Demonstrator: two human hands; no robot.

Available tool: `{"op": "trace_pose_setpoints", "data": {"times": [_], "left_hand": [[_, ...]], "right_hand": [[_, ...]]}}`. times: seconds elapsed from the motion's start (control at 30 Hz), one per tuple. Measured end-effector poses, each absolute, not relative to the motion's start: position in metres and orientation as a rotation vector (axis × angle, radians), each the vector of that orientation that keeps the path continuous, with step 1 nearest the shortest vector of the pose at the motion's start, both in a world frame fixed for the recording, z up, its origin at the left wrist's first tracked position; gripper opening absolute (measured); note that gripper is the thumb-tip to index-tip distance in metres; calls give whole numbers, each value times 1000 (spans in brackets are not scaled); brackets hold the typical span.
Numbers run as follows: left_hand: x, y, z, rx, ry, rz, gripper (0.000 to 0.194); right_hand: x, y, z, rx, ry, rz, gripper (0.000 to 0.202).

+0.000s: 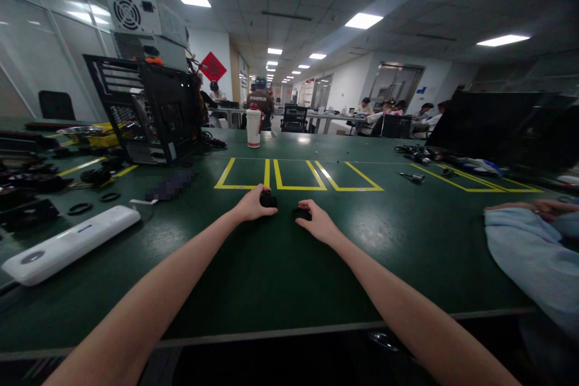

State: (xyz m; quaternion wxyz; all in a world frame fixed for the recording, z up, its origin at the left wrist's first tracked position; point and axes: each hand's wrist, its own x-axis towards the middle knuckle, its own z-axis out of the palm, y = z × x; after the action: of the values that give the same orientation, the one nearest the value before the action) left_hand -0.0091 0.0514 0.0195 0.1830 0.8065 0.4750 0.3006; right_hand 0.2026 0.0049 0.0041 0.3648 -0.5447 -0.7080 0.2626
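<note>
My left hand (254, 204) is curled round a small black block (268, 201) at the middle of the green table (289, 265). Thumb and fingers lie on either side of the block. A short gap to the right, my right hand (315, 221) is curved round a dark, low object (302, 214) whose shape is partly hidden by the fingers. Both hands are just in front of the yellow tape outlines (301, 187).
A white power strip (76, 244) and black parts lie at the left, with an open computer case (151, 111) behind. A white cup (254, 128) stands at the back. Metal connectors (412, 178) lie right of centre. Another person's sleeve (527, 247) rests at the right edge.
</note>
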Motion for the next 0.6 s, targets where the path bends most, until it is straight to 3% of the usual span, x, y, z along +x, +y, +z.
{"op": "trace_pose_setpoints", "data": {"times": [0.23, 0.4, 0.6], "left_hand": [[-5, 32, 27, 2175, 1210, 782, 57], [-24, -35, 36, 2168, 1040, 661, 59], [-66, -122, 44, 2105, 1127, 529, 60]], "right_hand": [[219, -6, 14, -1387, -1823, 759, 41], [213, -67, 28, -1276, -1845, 970, 39], [178, -155, 25, -1184, -1987, 857, 48]]}}
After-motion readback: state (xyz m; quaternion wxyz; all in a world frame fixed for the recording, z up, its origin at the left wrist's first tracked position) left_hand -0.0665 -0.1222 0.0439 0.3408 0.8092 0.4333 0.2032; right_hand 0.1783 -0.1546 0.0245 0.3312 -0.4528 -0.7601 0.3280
